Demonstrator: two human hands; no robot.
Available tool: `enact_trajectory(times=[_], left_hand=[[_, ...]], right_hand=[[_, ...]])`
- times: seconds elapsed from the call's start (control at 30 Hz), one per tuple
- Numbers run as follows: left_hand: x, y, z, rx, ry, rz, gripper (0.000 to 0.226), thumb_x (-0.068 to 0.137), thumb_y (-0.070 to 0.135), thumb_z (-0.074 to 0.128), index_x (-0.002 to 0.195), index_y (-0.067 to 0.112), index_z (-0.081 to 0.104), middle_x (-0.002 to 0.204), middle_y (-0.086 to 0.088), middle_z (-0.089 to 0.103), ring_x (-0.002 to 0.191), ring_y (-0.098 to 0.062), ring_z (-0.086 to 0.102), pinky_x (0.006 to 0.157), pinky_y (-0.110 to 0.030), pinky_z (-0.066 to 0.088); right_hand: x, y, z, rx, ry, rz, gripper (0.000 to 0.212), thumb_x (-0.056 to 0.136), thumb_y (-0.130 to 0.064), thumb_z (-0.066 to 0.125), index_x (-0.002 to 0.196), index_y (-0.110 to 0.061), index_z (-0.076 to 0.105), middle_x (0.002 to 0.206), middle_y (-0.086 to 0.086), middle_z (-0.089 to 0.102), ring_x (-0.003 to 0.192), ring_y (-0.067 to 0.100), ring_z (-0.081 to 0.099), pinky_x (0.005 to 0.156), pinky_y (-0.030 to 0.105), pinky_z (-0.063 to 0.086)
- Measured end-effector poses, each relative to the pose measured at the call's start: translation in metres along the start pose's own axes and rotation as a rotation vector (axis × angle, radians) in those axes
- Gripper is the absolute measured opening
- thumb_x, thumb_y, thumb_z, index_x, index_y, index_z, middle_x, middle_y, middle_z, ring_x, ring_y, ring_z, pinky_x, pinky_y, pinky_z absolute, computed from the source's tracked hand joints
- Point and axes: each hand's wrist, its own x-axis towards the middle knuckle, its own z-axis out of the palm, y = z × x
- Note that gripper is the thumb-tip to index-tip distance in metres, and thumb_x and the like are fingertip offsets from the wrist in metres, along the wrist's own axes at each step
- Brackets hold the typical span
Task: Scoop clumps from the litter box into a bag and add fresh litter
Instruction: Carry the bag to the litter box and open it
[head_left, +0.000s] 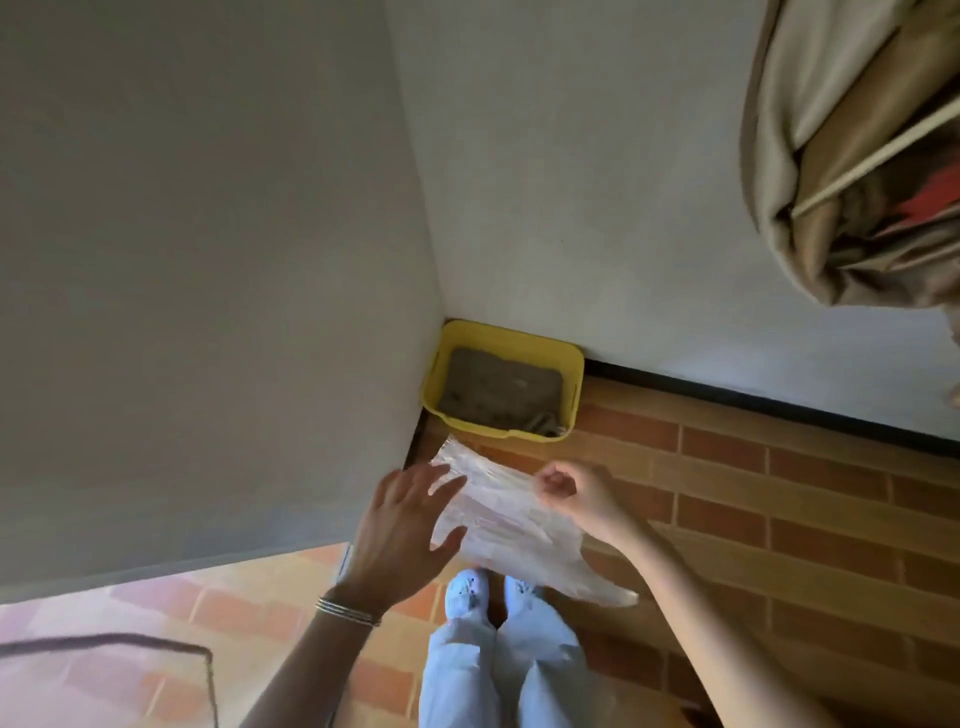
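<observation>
I am standing over a corner, holding a thin translucent plastic bag (498, 525) out in front of me. My right hand (576, 499) is pinching its upper edge, fingers curled in on the film. My left hand (400, 525) is spreading flat, fingers straight and splayed, the tips lying at the bag's left edge. The yellow litter box (519, 339) is sitting on the brick-tiled floor (727, 467), tucked where two walls meet, with grey litter (498, 384) inside it, just beyond the bag. Thin bracelets (348, 610) are circling my left wrist.
</observation>
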Motion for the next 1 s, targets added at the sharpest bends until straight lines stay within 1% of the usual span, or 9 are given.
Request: enact_trajectory(times=[0.1,0.13,0.27,0.47,0.6,0.67,0.73,0.9,1.0], left_hand=[[0.015,-0.014,0.060,-0.010,-0.037,-0.007,0.053,0.082,0.054,0.043,0.124,0.027,0.059,0.127,0.000,0.060,0.114,-0.024,0.056,0.096,-0.042,0.043],[0.020,-0.021,0.083,-0.014,-0.044,-0.006,0.053,0.082,0.054,0.042,0.124,0.026,0.060,0.127,-0.001,0.060,0.113,-0.025,0.057,0.096,-0.044,0.045],[0.046,-0.057,0.188,-0.018,-0.062,0.027,0.052,0.082,0.052,0.044,0.124,0.025,0.058,0.128,-0.002,0.059,0.114,-0.025,0.057,0.094,-0.048,0.047],[0.092,-0.116,0.347,0.010,-0.055,0.067,0.051,0.084,0.053,0.044,0.128,0.029,0.053,0.130,0.001,0.055,0.121,-0.024,0.051,0.094,-0.046,0.047],[0.122,-0.147,0.446,0.063,-0.042,0.109,0.051,0.083,0.053,0.044,0.126,0.028,0.055,0.129,0.001,0.056,0.121,-0.022,0.049,0.097,-0.044,0.043],[0.135,-0.159,0.491,0.093,-0.047,0.133,0.052,0.082,0.054,0.044,0.126,0.028,0.056,0.128,0.002,0.057,0.120,-0.021,0.051,0.097,-0.043,0.042],[0.146,-0.173,0.531,0.109,-0.063,0.152,0.052,0.082,0.055,0.042,0.126,0.030,0.056,0.129,0.003,0.057,0.119,-0.021,0.053,0.095,-0.042,0.044],[0.162,-0.202,0.606,0.137,-0.025,0.203,0.052,0.081,0.055,0.044,0.124,0.030,0.057,0.128,0.004,0.058,0.118,-0.019,0.053,0.093,-0.041,0.045],[0.165,-0.214,0.631,0.125,-0.010,0.220,0.051,0.081,0.053,0.047,0.124,0.029,0.057,0.128,0.004,0.057,0.119,-0.020,0.053,0.093,-0.041,0.046]], right_hand=[[0.035,0.042,0.026,-0.035,-0.021,-0.007,0.010,0.084,-0.015,0.065,0.091,-0.022,0.064,0.082,-0.016,0.059,0.074,-0.004,0.054,0.068,0.010,0.045],[0.048,0.057,0.035,-0.039,-0.017,-0.010,0.010,0.085,-0.017,0.064,0.095,-0.019,0.064,0.083,-0.015,0.059,0.075,-0.004,0.055,0.067,0.009,0.045],[0.108,0.138,0.075,0.005,-0.006,-0.002,0.011,0.084,-0.017,0.065,0.095,-0.019,0.065,0.087,-0.009,0.063,0.078,-0.001,0.057,0.068,0.009,0.044],[0.199,0.273,0.135,0.033,0.003,0.015,0.012,0.085,-0.015,0.065,0.097,-0.017,0.066,0.085,-0.013,0.061,0.077,-0.006,0.055,0.068,0.005,0.042],[0.260,0.357,0.169,-0.002,0.018,0.000,0.012,0.086,-0.018,0.064,0.098,-0.019,0.066,0.089,-0.009,0.065,0.081,0.001,0.058,0.071,0.007,0.042],[0.288,0.397,0.184,0.003,0.023,0.001,0.012,0.085,-0.018,0.064,0.096,-0.022,0.065,0.091,-0.009,0.065,0.084,0.005,0.060,0.077,0.016,0.046],[0.311,0.430,0.197,0.003,0.031,-0.003,0.012,0.085,-0.016,0.064,0.094,-0.024,0.064,0.091,-0.009,0.065,0.085,0.005,0.061,0.080,0.023,0.049],[0.356,0.484,0.219,-0.050,0.067,-0.036,0.011,0.085,-0.017,0.064,0.096,-0.019,0.065,0.091,-0.009,0.064,0.081,-0.003,0.057,0.070,0.006,0.043],[0.374,0.500,0.227,-0.033,0.091,-0.047,0.013,0.085,-0.016,0.064,0.098,-0.019,0.065,0.093,-0.008,0.064,0.085,-0.001,0.058,0.075,0.014,0.045]])
